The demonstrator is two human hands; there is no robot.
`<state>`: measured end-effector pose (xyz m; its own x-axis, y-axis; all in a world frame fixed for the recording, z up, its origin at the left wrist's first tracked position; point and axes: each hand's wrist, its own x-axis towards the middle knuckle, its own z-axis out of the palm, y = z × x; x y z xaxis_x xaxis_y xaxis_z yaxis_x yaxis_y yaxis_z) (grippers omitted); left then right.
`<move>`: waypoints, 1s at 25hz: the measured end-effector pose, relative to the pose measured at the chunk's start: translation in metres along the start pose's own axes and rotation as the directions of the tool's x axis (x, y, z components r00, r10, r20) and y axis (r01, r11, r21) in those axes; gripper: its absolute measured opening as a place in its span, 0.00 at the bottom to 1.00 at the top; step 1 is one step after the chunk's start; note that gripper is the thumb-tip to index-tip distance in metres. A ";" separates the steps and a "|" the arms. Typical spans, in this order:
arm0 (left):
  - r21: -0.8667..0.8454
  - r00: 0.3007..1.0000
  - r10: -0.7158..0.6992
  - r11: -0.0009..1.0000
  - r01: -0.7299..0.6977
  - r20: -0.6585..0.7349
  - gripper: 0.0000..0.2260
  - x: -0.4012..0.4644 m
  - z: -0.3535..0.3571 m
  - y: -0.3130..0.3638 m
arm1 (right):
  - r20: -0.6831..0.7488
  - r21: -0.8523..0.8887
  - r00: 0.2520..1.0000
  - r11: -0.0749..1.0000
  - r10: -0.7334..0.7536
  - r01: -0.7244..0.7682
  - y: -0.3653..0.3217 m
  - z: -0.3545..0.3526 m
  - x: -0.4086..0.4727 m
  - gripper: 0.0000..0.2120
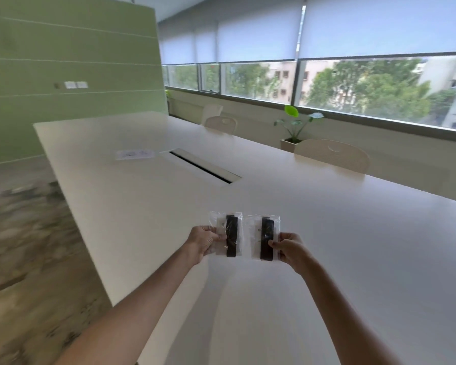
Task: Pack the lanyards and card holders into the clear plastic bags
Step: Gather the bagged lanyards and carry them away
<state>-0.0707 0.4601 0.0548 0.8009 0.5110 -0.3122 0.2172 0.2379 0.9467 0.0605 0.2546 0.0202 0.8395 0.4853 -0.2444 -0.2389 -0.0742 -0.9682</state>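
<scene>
Two packed clear bags hung above the white table (327, 246): your left hand (203, 242) pinched the left bag (228, 234), your right hand (290, 248) pinched the right bag (265, 238).

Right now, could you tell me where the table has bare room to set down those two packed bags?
The left hand and right hand each hold a packed bag. The table lies bare below and right of them, up to the chairs' edge. Between the hands and the cable slot is also free. Only the paper sits beside that slot.
</scene>
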 end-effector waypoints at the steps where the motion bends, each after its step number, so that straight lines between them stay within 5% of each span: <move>1: -0.010 1.000 0.002 1.000 -0.002 -0.022 0.11 0.003 -0.013 0.002 | 0.028 -0.003 1.000 1.000 0.000 0.000 -0.001 0.015 0.007 0.06; 12: -0.110 0.976 0.022 0.993 -0.047 -0.219 0.09 0.090 -0.174 0.035 | 0.191 -0.072 0.982 0.997 -0.006 0.020 -0.029 0.196 0.107 0.05; 25: -0.173 0.971 0.011 0.983 -0.053 -0.237 0.09 0.261 -0.365 0.108 | 0.160 -0.129 0.987 0.992 0.028 -0.007 -0.066 0.409 0.270 0.04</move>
<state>-0.0418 0.9202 0.0463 0.6479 0.6950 -0.3117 0.0743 0.3496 0.9339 0.1034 0.7469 0.0399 0.7438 0.6160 -0.2594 -0.1795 -0.1897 -0.9653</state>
